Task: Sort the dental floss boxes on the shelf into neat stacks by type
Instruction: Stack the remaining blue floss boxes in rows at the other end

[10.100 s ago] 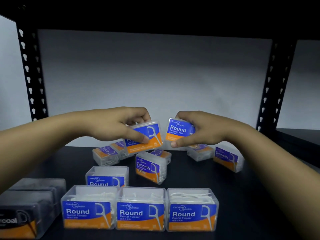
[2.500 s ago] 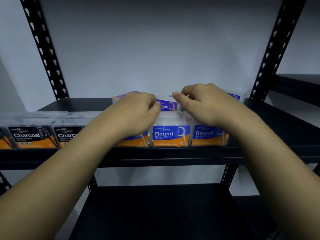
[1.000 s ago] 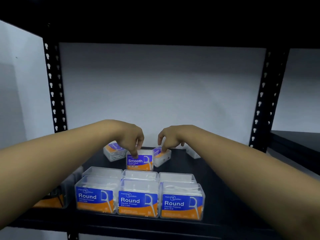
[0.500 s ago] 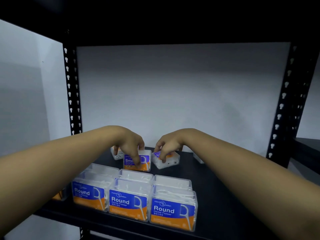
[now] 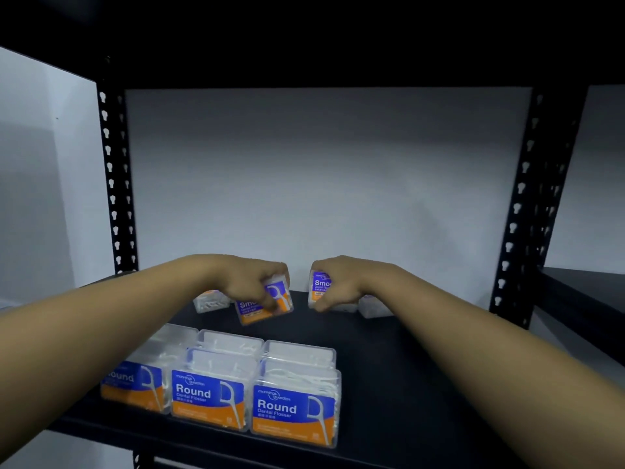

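Left hand: the left hand is at the far middle of the black metal shelf board, fingers curled round a clear plastic floss box with a purple and orange label.
Left box, direction: it is tilted, the label faces the camera, and the long side rises to the right. Its near lower corner seems to be at the board; I cannot tell if it touches.
Left box, writing: "Smo" can be read; the fingers hide the rest. A white floss pick is drawn at the right of the label.
Right hand: the right hand has fingers and thumb curled round a second clear floss box with a purple and orange label, just right of the first box and apart from it.
Right box, direction: nearly upright, label to the camera; the hand covers its right part.
Right box, writing: "Smo", with small unreadable lines under it.
Round boxes: three clear boxes with blue and orange labels stand side by side at the near edge, with another row close behind. Each front label reads "Round Dental Flosser".
Other boxes: one clear box lying behind the left hand, one clear box behind the right wrist; their labels cannot be read.
Frame: black perforated uprights at the far left and far right.
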### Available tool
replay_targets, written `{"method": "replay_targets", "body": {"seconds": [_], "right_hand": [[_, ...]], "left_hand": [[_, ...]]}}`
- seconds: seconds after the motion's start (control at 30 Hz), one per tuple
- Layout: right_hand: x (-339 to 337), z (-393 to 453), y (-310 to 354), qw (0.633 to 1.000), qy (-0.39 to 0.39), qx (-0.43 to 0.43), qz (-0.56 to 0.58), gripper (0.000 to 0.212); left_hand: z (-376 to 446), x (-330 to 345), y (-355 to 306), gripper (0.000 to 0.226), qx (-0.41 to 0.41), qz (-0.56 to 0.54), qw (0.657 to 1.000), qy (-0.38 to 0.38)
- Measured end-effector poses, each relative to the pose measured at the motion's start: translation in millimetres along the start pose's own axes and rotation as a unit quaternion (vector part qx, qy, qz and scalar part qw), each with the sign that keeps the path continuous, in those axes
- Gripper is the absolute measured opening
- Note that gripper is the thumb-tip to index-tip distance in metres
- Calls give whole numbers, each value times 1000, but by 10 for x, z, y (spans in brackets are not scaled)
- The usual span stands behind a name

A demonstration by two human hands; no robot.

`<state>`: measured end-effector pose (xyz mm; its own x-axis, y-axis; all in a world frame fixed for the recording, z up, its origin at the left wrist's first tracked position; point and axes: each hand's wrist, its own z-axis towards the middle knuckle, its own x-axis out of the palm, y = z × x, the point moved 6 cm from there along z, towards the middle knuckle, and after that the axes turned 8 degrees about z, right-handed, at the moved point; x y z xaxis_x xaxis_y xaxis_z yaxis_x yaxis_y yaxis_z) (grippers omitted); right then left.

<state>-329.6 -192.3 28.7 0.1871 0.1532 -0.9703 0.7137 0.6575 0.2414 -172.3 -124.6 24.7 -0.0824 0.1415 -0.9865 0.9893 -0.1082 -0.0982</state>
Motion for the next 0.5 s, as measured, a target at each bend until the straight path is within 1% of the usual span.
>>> {"method": "replay_targets", "body": {"seconds": [0.03,0.1,0.17,0.23,0.3,0.37,0.43,0.5], "right_hand": [[-51,-68,-26,1000,-4,-1,2,46],[-154,-221,-84,1000,-9,5,0,54],[-265,-388,-133,1000,-23,13,3,63],[-368,-563,-165,999,-32,16,15,64],[-446,-749,-211,998,-23,26,50,59],[-490,-940,-267,996,-2,48,80,50],[-538,-1117,-310,995,9,60,74,43],[-588,-1281,-342,996,13,68,63,39]], "left_hand": [[-3,-35,-55,45,10,-9,1000,-9],[-19,-114,-187,47,33,-20,999,-21],[-37,-200,-306,45,53,-23,998,-32],[-52,-274,-404,40,67,-29,997,-37],[-80,-320,-513,40,77,-38,996,-32],[-121,-363,-651,41,92,-24,995,-36],[-171,-416,-802,41,113,-2,992,-55],[-202,-441,-927,42,131,-8,989,-66]]}}
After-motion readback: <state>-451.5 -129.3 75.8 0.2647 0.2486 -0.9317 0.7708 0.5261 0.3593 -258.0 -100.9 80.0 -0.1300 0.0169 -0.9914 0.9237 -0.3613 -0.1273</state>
